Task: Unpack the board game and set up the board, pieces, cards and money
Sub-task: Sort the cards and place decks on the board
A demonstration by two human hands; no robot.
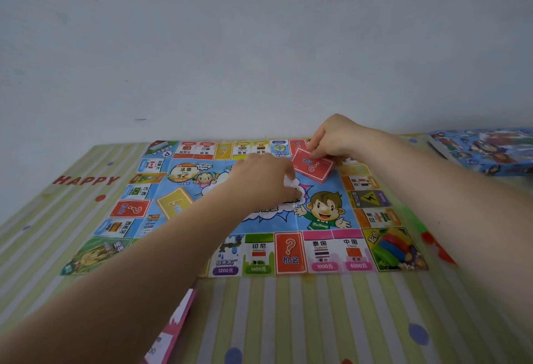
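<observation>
Nearest the camera, pink-edged paper [173,332] lay partly under the left forearm on the striped tablecloth [317,320]. Beyond it the game board [288,251] lay unfolded and flat on the cloth, reaching the wall. Right hand [331,138] pinched the far edge of a red question-mark card deck [313,168], held tilted over the board's upper right area. Left hand [265,176] rested palm down on the board's centre, fingers loosely extended, holding nothing visible. A yellow card deck [174,205] lay on the board's left part. Game box [484,150] sat at far right.
</observation>
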